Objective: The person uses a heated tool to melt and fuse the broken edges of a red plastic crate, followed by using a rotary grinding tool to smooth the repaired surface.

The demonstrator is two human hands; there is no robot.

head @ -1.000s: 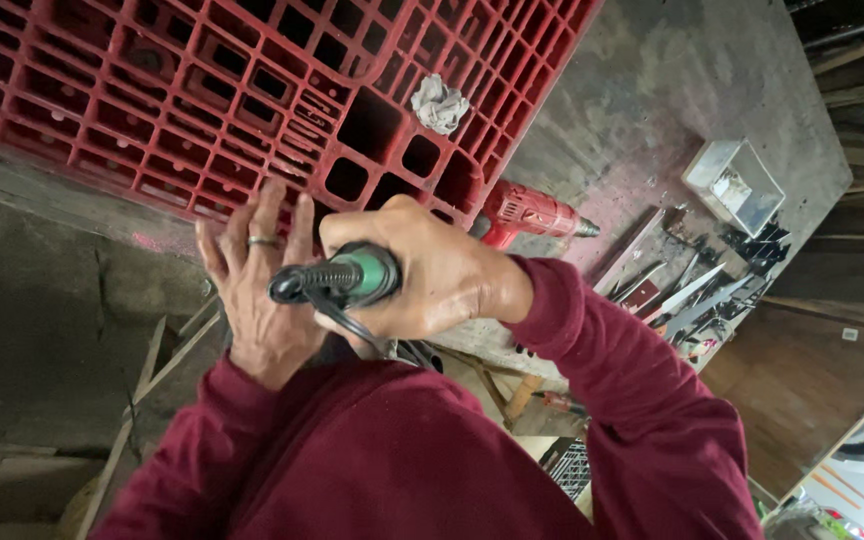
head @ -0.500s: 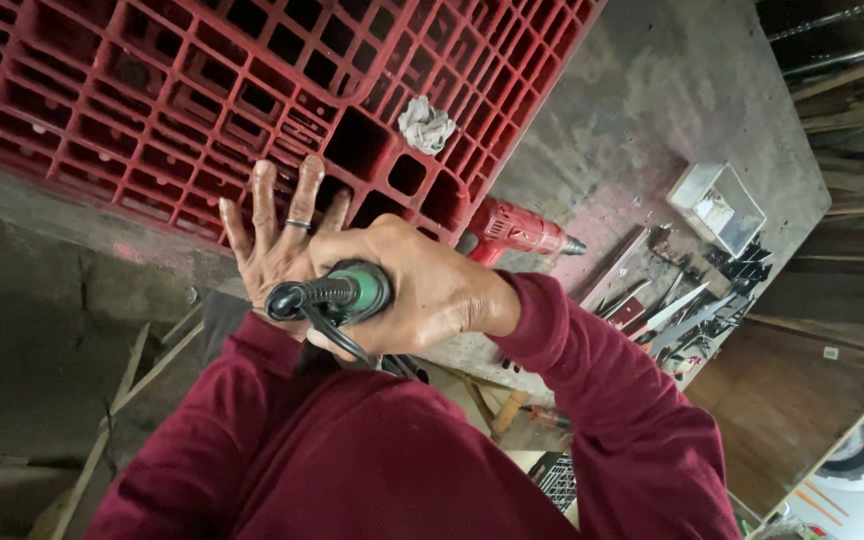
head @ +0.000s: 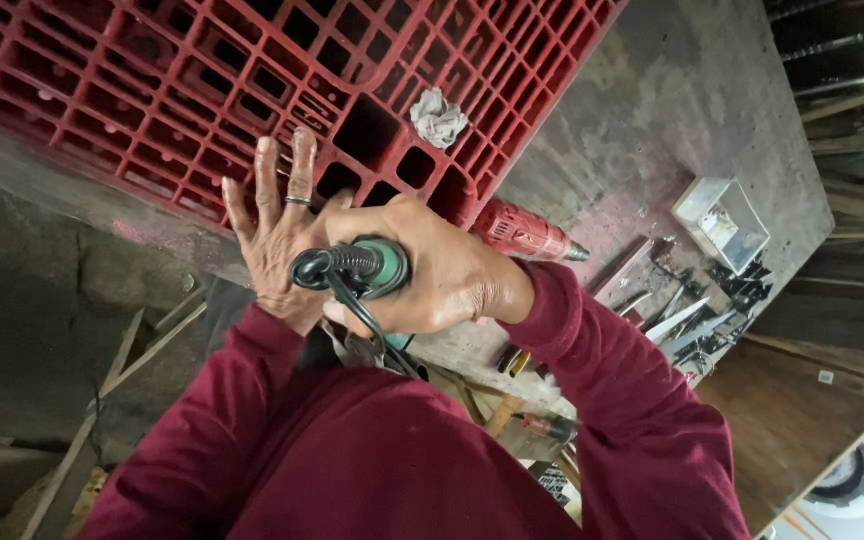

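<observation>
Hands up close at the edge of the workbench [head: 672,90], and we are looking straight down at them. Our right hand [head: 432,265] is clenched around a green-bodied power tool [head: 377,265], fingers wrapped tight about its barrel. The tool's black ribbed cord guard [head: 327,265] points back toward us, and the black cable [head: 372,325] drops from it across our maroon sweater [head: 382,460]. The working end of the tool is hidden behind the fist, so we cannot tell what it touches.

Our left hand [head: 277,225] is spread flat, fingers apart and pointing away, pressed against the edge of the red plastic pallet [head: 152,80], just beside the right fist. A dark ring [head: 297,201] sits on one finger. It grips nothing.

The pallet lies on the bench, its grid of square openings filling the upper left of the view. A crumpled grey rag [head: 439,115] rests in one of those openings, a little above the right hand.

Just past the right wrist we see a red electric drill [head: 527,235] lying on the bench, chuck pointing right. Further right there is a small open metal box [head: 722,222], and below it a jumble of blades and hand tools [head: 692,320] near the bench edge. Wooden slats [head: 142,350] show on the floor at lower left.
</observation>
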